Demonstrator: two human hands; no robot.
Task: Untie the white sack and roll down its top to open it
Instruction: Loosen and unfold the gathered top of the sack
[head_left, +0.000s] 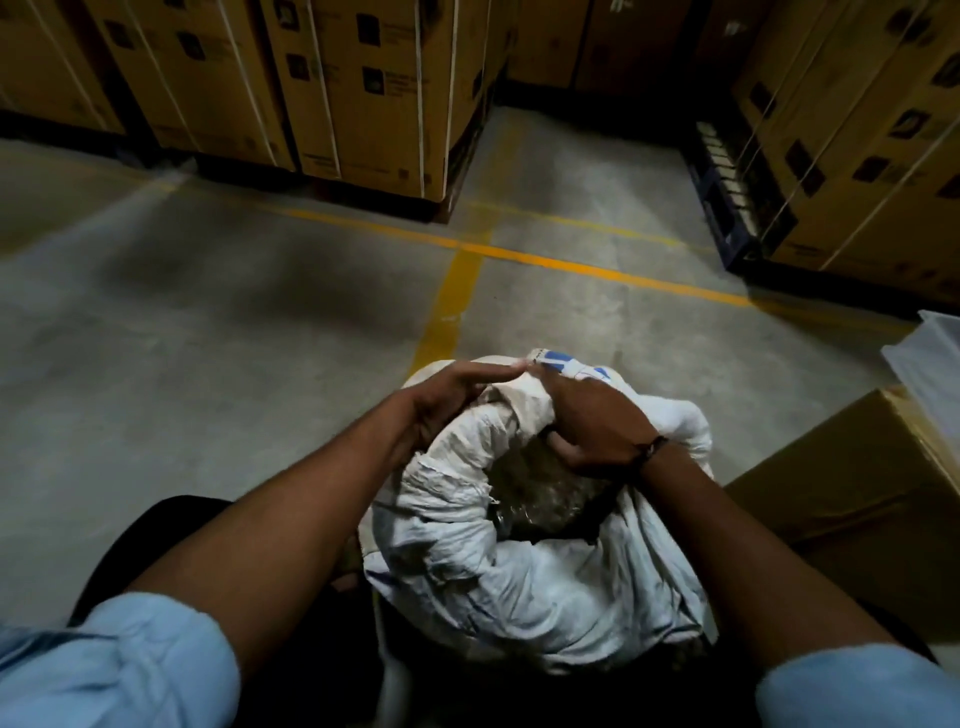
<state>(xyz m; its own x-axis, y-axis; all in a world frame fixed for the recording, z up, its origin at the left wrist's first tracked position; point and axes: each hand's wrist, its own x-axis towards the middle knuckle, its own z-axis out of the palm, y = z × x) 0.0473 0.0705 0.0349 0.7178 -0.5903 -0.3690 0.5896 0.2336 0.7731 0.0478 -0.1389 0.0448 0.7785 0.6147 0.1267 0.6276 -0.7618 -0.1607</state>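
Note:
The white woven sack (524, 571) stands on the floor between my knees, its mouth open and its top edge folded outward into a thick rolled collar. Dark, shiny contents (540, 493) show inside the opening. My left hand (447, 400) lies flat against the far left of the collar, fingers stretched out and together. My right hand (592, 421) grips the far right part of the rolled rim, thumb tucked inside the mouth. A blue-printed flap of the sack (563, 364) sticks up just beyond my right fingers.
A brown cardboard box (862, 467) sits close on the right, with a clear plastic bin (930, 353) behind it. Strapped cartons on pallets (363, 88) line the back and right. Yellow lines (452, 296) cross the concrete floor ahead.

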